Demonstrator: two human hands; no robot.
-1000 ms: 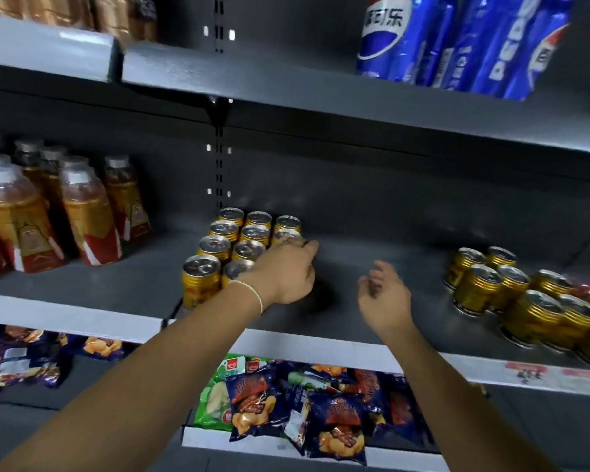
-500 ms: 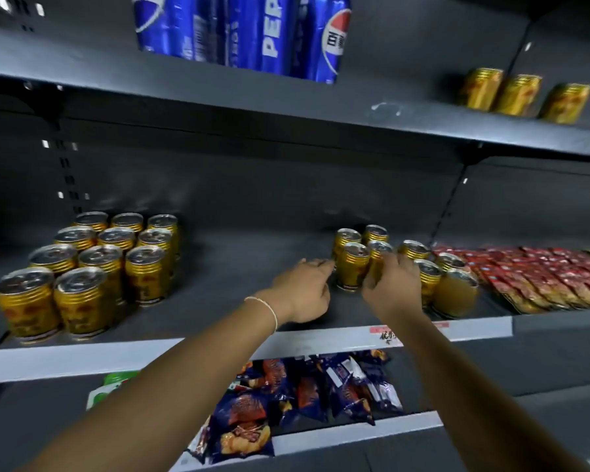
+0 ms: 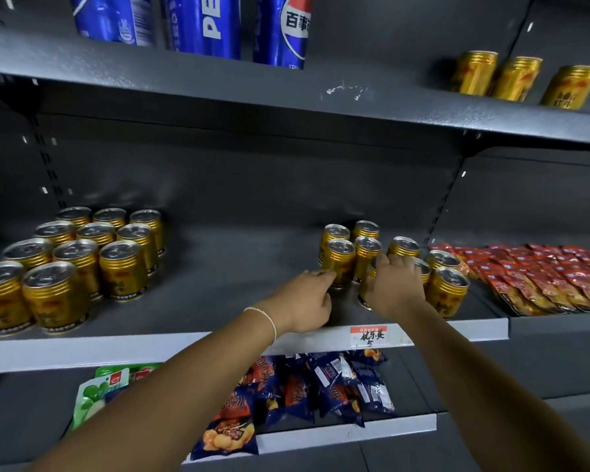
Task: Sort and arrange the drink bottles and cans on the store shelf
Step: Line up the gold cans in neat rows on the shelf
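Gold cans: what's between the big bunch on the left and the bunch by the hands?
Nothing: the head view shows only bare grey shelf between the left bunch and the right bunch.

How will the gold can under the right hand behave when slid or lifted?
The gold can under the right hand looks metal-walled, so it is probably stiff under grip. The neighbouring cans show unopened lids, so it is likely full and heavy for its size. Squat and upright, it should slide rather than tip.

My left hand is off the left can block and now touches a front gold can, while my right hand grips the neighbouring can.
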